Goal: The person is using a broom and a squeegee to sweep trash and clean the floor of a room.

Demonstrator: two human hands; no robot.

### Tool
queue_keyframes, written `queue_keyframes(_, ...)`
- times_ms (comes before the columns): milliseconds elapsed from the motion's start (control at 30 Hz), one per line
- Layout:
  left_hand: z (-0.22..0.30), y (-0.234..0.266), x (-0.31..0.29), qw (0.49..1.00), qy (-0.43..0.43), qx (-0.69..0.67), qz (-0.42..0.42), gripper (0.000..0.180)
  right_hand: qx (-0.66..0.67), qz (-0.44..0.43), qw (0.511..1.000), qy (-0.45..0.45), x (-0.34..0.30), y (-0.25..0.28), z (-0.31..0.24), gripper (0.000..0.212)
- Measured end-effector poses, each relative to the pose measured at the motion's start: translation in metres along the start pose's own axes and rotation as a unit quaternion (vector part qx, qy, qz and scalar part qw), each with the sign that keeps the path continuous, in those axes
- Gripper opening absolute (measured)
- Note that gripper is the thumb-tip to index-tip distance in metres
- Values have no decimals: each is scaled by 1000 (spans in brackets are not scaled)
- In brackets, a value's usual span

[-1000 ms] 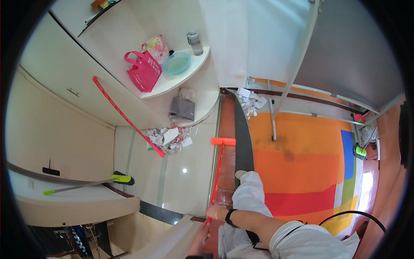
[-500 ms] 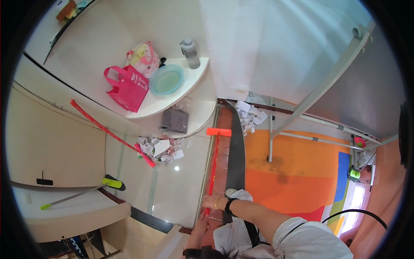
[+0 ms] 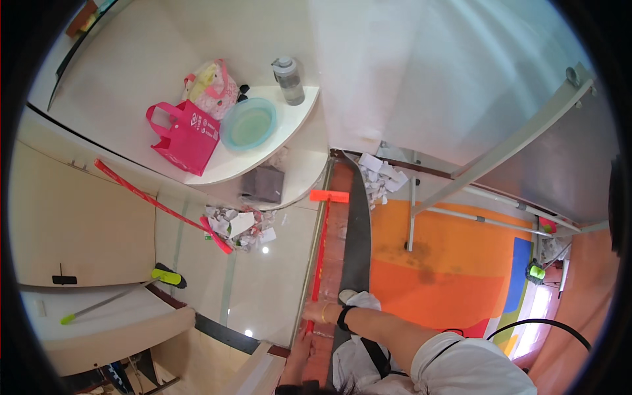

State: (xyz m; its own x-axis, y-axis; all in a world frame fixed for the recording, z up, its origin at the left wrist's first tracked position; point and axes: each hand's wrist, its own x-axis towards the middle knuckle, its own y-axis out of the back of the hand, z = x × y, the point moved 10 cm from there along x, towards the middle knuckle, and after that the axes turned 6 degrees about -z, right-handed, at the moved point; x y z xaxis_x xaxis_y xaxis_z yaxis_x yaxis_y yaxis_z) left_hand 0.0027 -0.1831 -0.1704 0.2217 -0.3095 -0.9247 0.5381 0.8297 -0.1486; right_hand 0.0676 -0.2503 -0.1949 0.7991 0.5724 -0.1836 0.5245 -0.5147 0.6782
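Note:
A long red floor squeegee points away from me along a narrow strip of reddish floor, its flat wide head at the far end. My right hand, with a black band on the wrist, is closed round the handle. Nearer to me, my left hand is wrapped about the handle's lower end; its fingers show only in part. To the left of the strip lies a heap of paper scraps, with the head of a second red squeegee against it. More scraps sit beyond the strip on the right.
A white corner shelf holds a pink bag, a pale blue basin and a water bottle. A green-headed broom lies at left. White metal legs stand over the orange mat at right.
The view has shifted slightly, and most things sit a little further left in it. My hands keep their hold on the squeegee, which has barely moved against the floor.

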Motion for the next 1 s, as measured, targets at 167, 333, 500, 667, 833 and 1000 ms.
queue_keyframes(167,-11,-3,-14,998,-31,52,-17,17,-25,-79,997,9,-4,-25,-11,12)
queue_keyframes(333,-84,-5,-56,992,125,-29,6,19,20,-21,997,73,-26,-29,-77,8)
queue_keyframes(500,-11,-21,-23,998,-49,-37,12,21,-21,-90,994,51,-21,-4,-23,8)
queue_keyframes(667,-57,-10,-58,990,-9,-139,11,21,10,-161,985,55,-16,-43,-67,10)
queue_keyframes(833,-147,-1,-170,976,41,-204,59,30,61,-286,948,124,-42,-126,-194,22)
queue_keyframes(1000,-147,-14,-169,968,14,-246,39,28,-33,-334,932,138,-49,-145,-171,22)
